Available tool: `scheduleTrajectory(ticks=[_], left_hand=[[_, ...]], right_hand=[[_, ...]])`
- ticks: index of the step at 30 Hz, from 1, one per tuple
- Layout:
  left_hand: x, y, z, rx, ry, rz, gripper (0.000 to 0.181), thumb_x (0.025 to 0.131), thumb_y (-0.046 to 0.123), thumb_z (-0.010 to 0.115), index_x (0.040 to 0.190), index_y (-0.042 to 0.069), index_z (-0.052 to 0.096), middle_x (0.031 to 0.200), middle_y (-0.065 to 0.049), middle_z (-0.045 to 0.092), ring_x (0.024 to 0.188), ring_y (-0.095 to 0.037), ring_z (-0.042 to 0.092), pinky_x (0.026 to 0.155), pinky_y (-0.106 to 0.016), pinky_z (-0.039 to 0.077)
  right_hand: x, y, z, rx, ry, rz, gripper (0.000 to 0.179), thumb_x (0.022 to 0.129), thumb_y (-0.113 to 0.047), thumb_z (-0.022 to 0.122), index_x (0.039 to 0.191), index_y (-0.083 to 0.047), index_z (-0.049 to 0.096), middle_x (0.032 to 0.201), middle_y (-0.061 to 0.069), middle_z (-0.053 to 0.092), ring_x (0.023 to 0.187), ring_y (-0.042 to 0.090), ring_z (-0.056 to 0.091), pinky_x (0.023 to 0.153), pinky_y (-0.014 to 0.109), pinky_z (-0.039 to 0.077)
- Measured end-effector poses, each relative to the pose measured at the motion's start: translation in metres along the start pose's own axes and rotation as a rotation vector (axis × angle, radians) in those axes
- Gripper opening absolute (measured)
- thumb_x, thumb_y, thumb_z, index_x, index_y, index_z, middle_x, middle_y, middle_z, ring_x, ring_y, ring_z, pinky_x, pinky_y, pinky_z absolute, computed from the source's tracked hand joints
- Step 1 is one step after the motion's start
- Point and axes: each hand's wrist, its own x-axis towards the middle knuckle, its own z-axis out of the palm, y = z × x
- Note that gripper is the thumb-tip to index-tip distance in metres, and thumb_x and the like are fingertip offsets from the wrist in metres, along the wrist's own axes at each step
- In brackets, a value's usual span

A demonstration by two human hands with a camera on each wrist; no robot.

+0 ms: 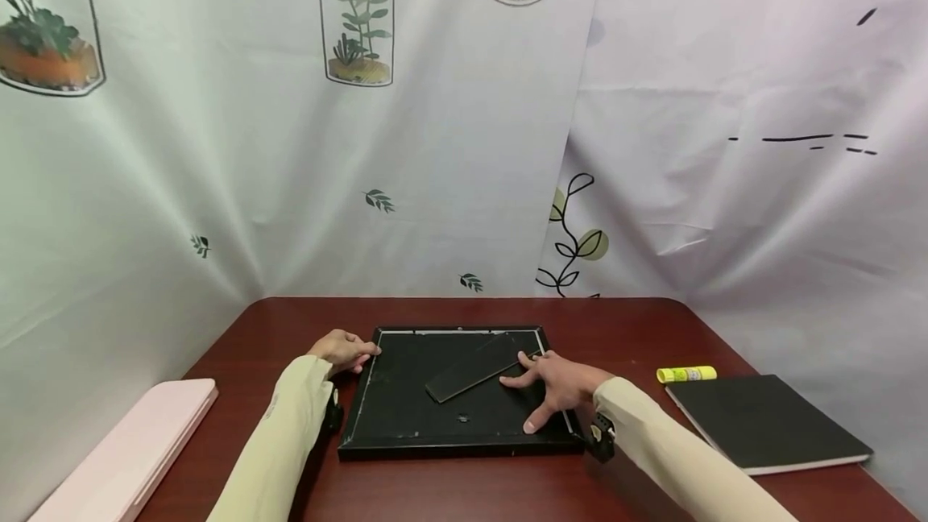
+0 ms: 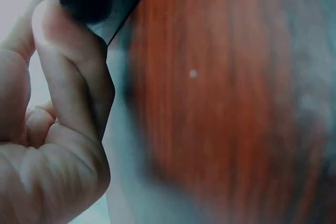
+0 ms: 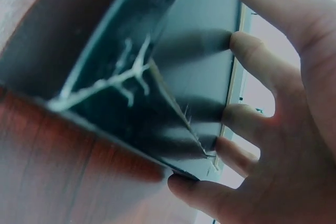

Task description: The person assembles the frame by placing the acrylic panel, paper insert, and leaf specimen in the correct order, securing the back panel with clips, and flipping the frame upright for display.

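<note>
While the left hand [image 1: 344, 350] pinches a flat black rectangular frame [image 1: 449, 419] at the head view's lower centre, the right hand [image 1: 561, 387], fingers spread, touches its right side.

From the table's [image 1: 435, 494] near side, the head camera looks forward and down; both wrist cameras, facing the fingers [image 2: 63, 77] closely, share the black frame [image 1: 395, 413] with it.

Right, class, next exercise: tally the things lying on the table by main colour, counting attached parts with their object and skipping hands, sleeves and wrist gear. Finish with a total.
Black: 2 (picture frame, notebook)
Yellow: 1 (small tube)
Pink: 1 (flat item)
Total: 4
</note>
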Motion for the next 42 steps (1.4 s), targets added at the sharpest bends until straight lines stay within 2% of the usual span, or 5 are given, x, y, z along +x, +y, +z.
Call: scheduleTrajectory(ticks=[16,22,28,33,42], left_hand=[[-0.009,0.014,0.004,0.057,-0.039,-0.064,0.018,0.094,0.017,0.066,0.1,0.0,0.065,0.058,0.008,0.059,0.049,-0.001,0.053,0.051,-0.016,0.045],[-0.015,0.02,-0.001,0.109,-0.024,-0.061,0.03,0.096,0.017,0.067,0.11,-0.009,0.061,0.06,0.004,0.056,0.051,-0.003,0.055,0.054,-0.019,0.051],[-0.01,0.02,0.006,0.259,0.072,-0.039,0.048,0.093,0.021,0.072,0.055,0.015,0.045,0.048,0.004,0.046,0.049,-0.007,0.047,0.055,-0.024,0.047],[-0.007,0.019,0.01,0.349,0.113,-0.037,0.056,0.092,0.029,0.074,0.047,0.019,0.042,0.047,0.003,0.048,0.049,-0.009,0.047,0.056,-0.023,0.039],[-0.01,0.032,0.019,0.618,0.144,0.238,0.01,0.089,0.005,0.071,0.087,0.003,0.061,0.087,-0.015,0.062,0.06,-0.015,0.039,0.056,-0.028,0.036]], right_hand=[[0.008,0.003,-0.014,-0.032,-0.039,-0.042,0.066,0.078,-0.04,0.085,0.139,-0.034,0.06,0.164,0.013,0.032,0.154,0.042,0.022,0.118,0.058,0.032],[0.032,-0.004,-0.04,-0.059,0.014,-0.006,0.05,0.091,-0.04,0.073,0.136,-0.019,0.065,0.145,0.01,0.059,0.137,0.032,0.053,0.108,0.05,0.047],[0.07,-0.017,-0.041,-0.198,0.17,0.033,0.045,0.094,-0.029,0.071,0.134,-0.01,0.064,0.14,0.017,0.061,0.127,0.033,0.06,0.101,0.048,0.052],[0.091,-0.011,-0.025,-0.12,0.181,0.112,0.049,0.095,-0.028,0.071,0.139,-0.012,0.058,0.141,0.019,0.056,0.088,0.024,0.066,0.066,0.037,0.056],[0.095,-0.001,-0.016,0.021,0.208,0.085,0.061,0.093,-0.022,0.073,0.148,-0.011,0.049,0.147,0.018,0.052,0.091,0.022,0.057,0.072,0.035,0.047]])
